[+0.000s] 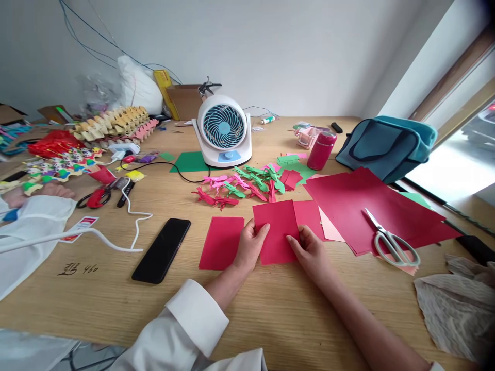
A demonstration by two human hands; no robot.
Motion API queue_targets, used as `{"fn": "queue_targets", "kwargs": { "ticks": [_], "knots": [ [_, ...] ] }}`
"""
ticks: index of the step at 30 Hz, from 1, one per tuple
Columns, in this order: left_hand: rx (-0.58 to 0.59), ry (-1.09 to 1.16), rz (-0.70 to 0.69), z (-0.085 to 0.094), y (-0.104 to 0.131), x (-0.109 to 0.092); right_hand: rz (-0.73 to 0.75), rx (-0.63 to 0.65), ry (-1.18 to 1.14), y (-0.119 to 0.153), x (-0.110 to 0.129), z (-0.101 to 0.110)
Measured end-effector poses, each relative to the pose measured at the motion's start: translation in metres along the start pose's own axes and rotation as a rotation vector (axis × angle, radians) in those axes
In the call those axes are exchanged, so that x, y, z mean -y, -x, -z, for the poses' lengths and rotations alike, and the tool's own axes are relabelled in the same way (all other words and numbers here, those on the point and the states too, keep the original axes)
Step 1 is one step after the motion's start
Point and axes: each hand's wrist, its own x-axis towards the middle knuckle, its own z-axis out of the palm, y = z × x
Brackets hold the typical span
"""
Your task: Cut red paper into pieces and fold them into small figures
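Between both hands, just over the table, is a red paper sheet (279,232). My left hand (250,245) pinches its left edge, thumb on top. At the right edge, my right hand (307,248) is closed on the same sheet; whether it is one layer or more I cannot tell. A stack of cut red paper (220,243) lies left of my left hand. Another red piece (310,216) lies behind the held sheet, partly covered by it. White-handled scissors (390,242) rest on large red sheets (359,206) to the right.
Beyond my hands lie small pink, green and red paper cutouts (247,183). A white fan (224,129), a red flask (322,150) and a teal bag (386,147) stand farther back. A black phone (161,251) lies left, near another person's sleeve (42,232).
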Motion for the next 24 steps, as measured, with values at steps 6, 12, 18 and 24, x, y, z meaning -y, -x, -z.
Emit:
{"fn": "queue_targets", "kwargs": {
  "ticks": [6, 12, 18, 24],
  "knots": [
    [0.011, 0.048, 0.013, -0.003, 0.002, -0.004, -0.013, 0.032, -0.056, 0.002, 0.001, 0.0],
    [0.0, 0.031, -0.036, -0.002, -0.001, -0.004, 0.116, -0.044, 0.2, 0.006, 0.007, 0.004],
    [-0.023, -0.182, -0.171, -0.001, 0.0, -0.009, 0.133, 0.001, 0.272, 0.008, 0.003, 0.009],
    [0.056, -0.31, -0.236, 0.001, 0.002, -0.013, 0.072, 0.017, 0.218, 0.002, 0.004, 0.015]
  ]
}}
